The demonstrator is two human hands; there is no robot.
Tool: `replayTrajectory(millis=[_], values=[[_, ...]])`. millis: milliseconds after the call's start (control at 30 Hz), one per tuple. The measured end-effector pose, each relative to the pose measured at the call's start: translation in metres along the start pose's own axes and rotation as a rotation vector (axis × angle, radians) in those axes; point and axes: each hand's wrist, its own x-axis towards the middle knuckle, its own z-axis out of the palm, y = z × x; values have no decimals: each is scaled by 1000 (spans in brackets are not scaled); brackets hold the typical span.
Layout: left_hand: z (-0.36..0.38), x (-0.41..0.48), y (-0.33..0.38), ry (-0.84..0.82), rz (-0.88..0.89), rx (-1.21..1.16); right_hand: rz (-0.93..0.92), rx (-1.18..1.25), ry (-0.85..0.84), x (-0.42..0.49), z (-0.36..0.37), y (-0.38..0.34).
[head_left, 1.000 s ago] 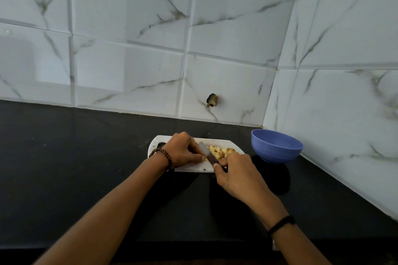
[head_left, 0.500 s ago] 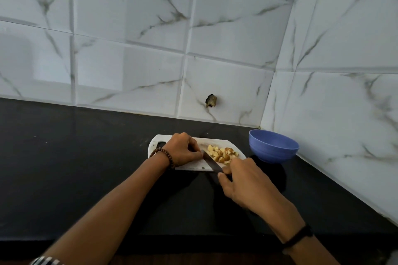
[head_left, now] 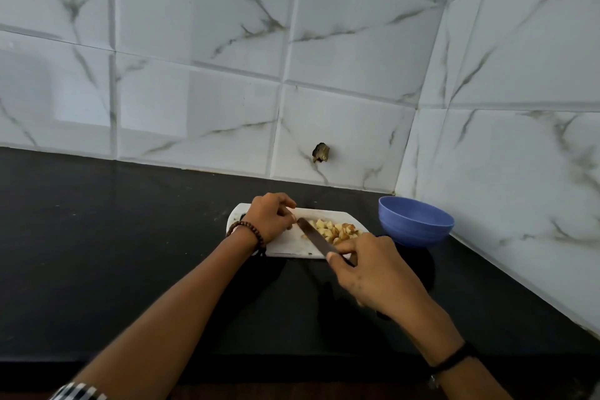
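A small white cutting board point(head_left: 292, 248) lies on the black countertop point(head_left: 130, 237). A pile of pale yellow chopped pieces point(head_left: 334, 230) sits on the board's right half. My right hand point(head_left: 370, 273) grips a knife point(head_left: 313, 235) by its handle. The blade slants up-left over the board, just left of the pile. My left hand point(head_left: 269, 217) rests on the board's left half with its fingers curled. Its fingertips are close to the blade tip, and I see nothing held in them.
A blue bowl point(head_left: 415, 221) stands to the right of the board, near the corner of the tiled walls. The back wall has a small broken hole point(head_left: 320, 153) above the board. The counter's front edge runs under my forearms.
My right hand has drawn back a little toward me with the knife, so more of the chopped pile shows. My left hand has stayed on the board.
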Motion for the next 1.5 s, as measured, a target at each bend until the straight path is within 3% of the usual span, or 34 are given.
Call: replayTrajectory(millis=[133, 300, 767, 1033, 1167, 1367, 1500], values=[[0, 2, -7, 93, -39, 45, 10, 48, -78, 8, 9, -3], [3, 4, -10, 90, -52, 91, 115, 121, -49, 10, -4, 17], [2, 3, -5, 5, -4, 150, 420, 614, -35, 7, -19, 38], [2, 2, -4, 2, 20, 166, 400, 732, -42, 8, -29, 37], [2, 4, -6, 51, -8, 156, 277, 544, 18, 12, -19, 24], [-2, 5, -12, 182, -99, 180, 27, -138, 204, 33, 17, -14], [-3, 6, -12, 186, -114, 177, -41, -226, 197, 43, 34, -37]])
